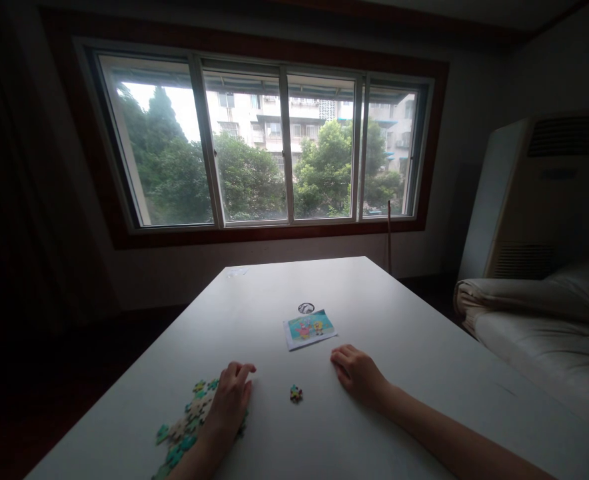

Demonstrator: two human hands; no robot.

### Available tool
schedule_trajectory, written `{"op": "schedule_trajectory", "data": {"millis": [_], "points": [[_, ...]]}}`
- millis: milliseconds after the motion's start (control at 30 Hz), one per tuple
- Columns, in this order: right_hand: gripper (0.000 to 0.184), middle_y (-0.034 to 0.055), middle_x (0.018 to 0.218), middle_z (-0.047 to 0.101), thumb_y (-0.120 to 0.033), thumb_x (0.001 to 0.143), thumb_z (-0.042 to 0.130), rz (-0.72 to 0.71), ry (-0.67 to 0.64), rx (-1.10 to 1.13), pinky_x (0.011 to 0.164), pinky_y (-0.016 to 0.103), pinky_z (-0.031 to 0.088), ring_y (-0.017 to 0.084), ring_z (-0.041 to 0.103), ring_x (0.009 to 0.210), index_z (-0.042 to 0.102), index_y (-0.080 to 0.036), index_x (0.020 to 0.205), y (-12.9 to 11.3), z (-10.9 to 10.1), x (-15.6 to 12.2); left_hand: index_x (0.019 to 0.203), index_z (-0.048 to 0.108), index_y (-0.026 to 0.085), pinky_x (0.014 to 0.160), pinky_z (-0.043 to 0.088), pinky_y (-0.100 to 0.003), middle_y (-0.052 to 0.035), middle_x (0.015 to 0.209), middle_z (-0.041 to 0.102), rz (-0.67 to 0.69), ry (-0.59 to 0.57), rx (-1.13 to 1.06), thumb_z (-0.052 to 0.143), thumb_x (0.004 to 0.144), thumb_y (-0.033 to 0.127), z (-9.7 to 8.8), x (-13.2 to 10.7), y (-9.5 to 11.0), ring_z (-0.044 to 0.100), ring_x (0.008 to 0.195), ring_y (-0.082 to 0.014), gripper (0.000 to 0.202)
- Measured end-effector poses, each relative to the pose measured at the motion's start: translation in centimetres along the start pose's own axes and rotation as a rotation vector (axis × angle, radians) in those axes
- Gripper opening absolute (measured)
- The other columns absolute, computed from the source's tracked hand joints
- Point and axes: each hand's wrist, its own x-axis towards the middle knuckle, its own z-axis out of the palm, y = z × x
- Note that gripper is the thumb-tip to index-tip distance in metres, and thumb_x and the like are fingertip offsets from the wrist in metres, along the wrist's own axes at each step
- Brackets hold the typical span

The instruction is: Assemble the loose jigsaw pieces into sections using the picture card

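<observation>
My left hand [230, 399] hovers over or rests on the right side of a loose heap of jigsaw puzzle pieces [189, 421], hiding part of it. Its index finger points right, apart from the thumb, and no piece shows between them. To the right of that hand, a small cluster of puzzle pieces [296, 393] lies alone on the white table [274, 447]. My right hand [358, 375] lies on the tabletop with its fingers curled in, nothing visible in them. Just beyond its fingertips is a cartoon picture card [310, 329], which it does not clearly touch.
A small round black-and-white item [306, 308] lies behind the card. Some clear plastic or paper [236, 272] is at the far left table corner. A pale sofa [534, 327] and a standing air conditioner [524, 193] are on the right, with a wide window [284, 147] ahead.
</observation>
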Motion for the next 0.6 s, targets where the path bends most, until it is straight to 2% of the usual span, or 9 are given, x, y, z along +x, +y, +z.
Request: {"op": "schedule_trajectory", "data": {"millis": [333,600], "points": [[0.022,0.0075,0.104,0.062,-0.008,0.08,0.047,0.001,0.001,0.001,0.088,0.029,0.043,0.02,0.055,0.099,0.06,-0.018,0.095,0.11,0.12,0.0,0.084,0.063,0.019,0.072,0.051,-0.033,-0.0042,0.081,0.057,0.001,0.025,-0.044,0.038,0.077,0.004,0.0,0.12,-0.2,0.061,0.076,-0.0192,0.03],[0.022,0.0078,0.103,0.062,-0.007,0.079,0.048,-0.018,0.015,0.006,0.088,0.028,0.043,0.02,0.055,0.098,0.06,-0.016,0.095,0.04,-0.01,0.02,0.082,0.062,0.018,0.068,0.051,-0.029,-0.0042,0.082,0.058,-0.042,-0.002,-0.067,0.034,0.074,0.0,0.09,0.26,-0.36,0.063,0.072,-0.0173,0.035]]}}
